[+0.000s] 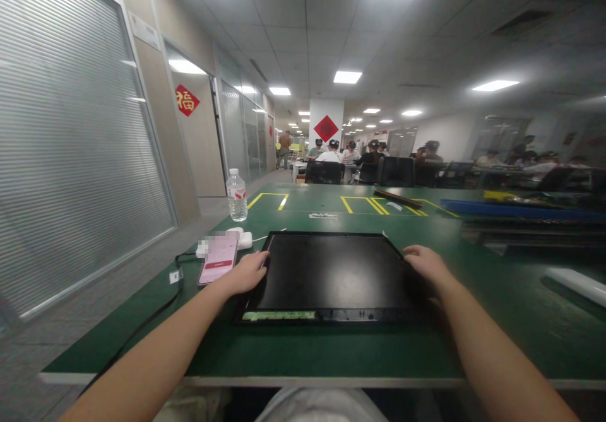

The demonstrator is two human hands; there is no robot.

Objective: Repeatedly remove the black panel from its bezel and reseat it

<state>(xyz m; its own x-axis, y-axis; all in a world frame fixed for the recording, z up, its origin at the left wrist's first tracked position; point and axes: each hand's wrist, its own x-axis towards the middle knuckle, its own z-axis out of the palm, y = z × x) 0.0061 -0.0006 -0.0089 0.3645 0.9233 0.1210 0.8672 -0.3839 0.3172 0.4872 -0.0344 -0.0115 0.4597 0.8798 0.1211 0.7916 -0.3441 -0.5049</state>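
Observation:
A black LCD display panel [336, 270] lies in front of me, its dark glossy screen facing up. A strip of green circuit board [279, 315] shows along its near edge, on the left. My left hand [250, 272] is closed on the panel's left edge, thumb and fingers at the frame. At the opposite side, my right hand [426, 263] grips the right edge with bent fingers; their undersides are hidden. Close by my left hand rests a phone [218, 261] with a pink lit screen.
A water bottle [237, 196] stands on the green table [331, 356], behind a white charger [245, 240] and a black cable [142, 324]. To the right lie long blue and dark strips [516, 210] and a white bar [580, 286]. Several people sit at tables farther back.

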